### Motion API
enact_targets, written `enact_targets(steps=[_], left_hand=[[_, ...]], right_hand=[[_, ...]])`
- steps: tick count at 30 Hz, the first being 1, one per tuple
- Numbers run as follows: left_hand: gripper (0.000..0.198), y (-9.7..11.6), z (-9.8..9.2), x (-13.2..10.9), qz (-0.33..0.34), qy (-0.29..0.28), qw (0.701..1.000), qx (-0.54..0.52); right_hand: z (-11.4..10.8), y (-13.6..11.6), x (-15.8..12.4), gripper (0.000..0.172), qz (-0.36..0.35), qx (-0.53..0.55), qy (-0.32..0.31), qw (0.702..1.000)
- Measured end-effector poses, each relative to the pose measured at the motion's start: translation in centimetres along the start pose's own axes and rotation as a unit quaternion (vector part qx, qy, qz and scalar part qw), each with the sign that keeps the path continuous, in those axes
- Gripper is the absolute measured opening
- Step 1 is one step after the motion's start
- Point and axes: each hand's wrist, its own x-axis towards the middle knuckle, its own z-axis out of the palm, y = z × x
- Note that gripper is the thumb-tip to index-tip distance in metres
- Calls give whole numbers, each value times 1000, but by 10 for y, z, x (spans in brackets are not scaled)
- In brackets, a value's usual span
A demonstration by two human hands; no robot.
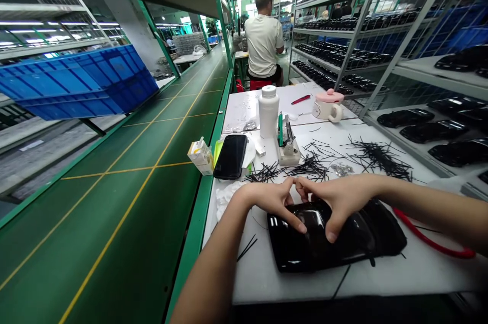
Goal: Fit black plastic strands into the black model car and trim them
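Note:
A glossy black plastic part (335,240) lies on the white worktable (290,278) in front of me. My left hand (272,202) rests on its left top, thumb stretched down onto the shiny face, fingers curled at the far edge. My right hand (335,199) grips it from the right, thumb pressed on the middle, fingertips pinched toward the left hand's. Whether something small sits between the fingertips I cannot make out. Thin black pins (310,166) lie scattered just beyond the hands.
A green conveyor belt (125,176) runs along the left. On the table: a black phone (231,156), white bottle (268,110), pink-lidded mug (328,105), small fixture (288,149), red cable (430,240). Racks of black parts (430,131) stand right. A person in white (263,42) sits ahead.

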Motion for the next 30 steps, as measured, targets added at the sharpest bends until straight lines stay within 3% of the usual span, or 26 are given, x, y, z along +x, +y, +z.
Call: enact_targets(steps=[4, 8, 14, 22, 30], left_hand=[[90, 5, 1, 5, 48, -12, 999, 9], [76, 14, -1, 0, 46, -17, 997, 59], [73, 30, 0, -12, 25, -15, 995, 94], [65, 41, 5, -18, 37, 3, 991, 126], [59, 42, 8, -18, 71, 0, 991, 115]], right_hand=[[6, -7, -19, 100, -18, -3, 61, 998], [8, -10, -35, 70, -48, -12, 95, 994], [4, 18, -35, 28, -172, 67, 89, 979], [-1, 28, -24, 32, -219, 93, 60, 969], [5, 20, -29, 21, -281, 83, 75, 953]])
